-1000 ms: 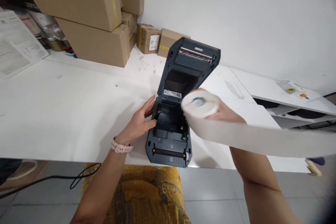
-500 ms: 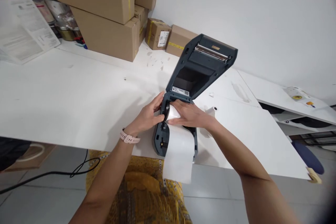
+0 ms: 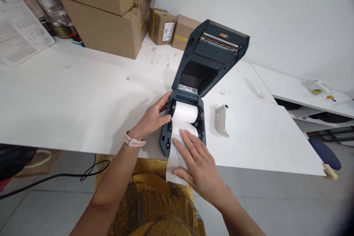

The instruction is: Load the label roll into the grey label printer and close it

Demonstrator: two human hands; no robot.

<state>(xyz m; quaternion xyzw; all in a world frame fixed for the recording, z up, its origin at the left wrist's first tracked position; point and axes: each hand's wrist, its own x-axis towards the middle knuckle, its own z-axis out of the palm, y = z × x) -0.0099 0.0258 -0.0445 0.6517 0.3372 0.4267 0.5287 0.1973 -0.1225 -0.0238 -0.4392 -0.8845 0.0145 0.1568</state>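
Note:
A dark grey label printer (image 3: 199, 73) stands at the front edge of the white table (image 3: 69, 107) with its lid raised. A white paper roll (image 3: 184, 112) lies in its bay, and a strip of paper (image 3: 174, 155) runs out over the front. My left hand (image 3: 153, 118) grips the printer's left side beside the roll. My right hand (image 3: 197, 164) lies flat on the paper strip, fingers stretched out, pressing it down.
Cardboard boxes (image 3: 107, 18) are stacked at the back left, with two small boxes (image 3: 173, 27) by the wall. Printed sheets (image 3: 19, 29) lie far left. A small white curved part (image 3: 221, 120) rests right of the printer. A black cable (image 3: 55, 177) runs on the floor.
The roll went from my right hand in the air into the printer's bay. My right hand then left the roll and moved down onto the paper strip.

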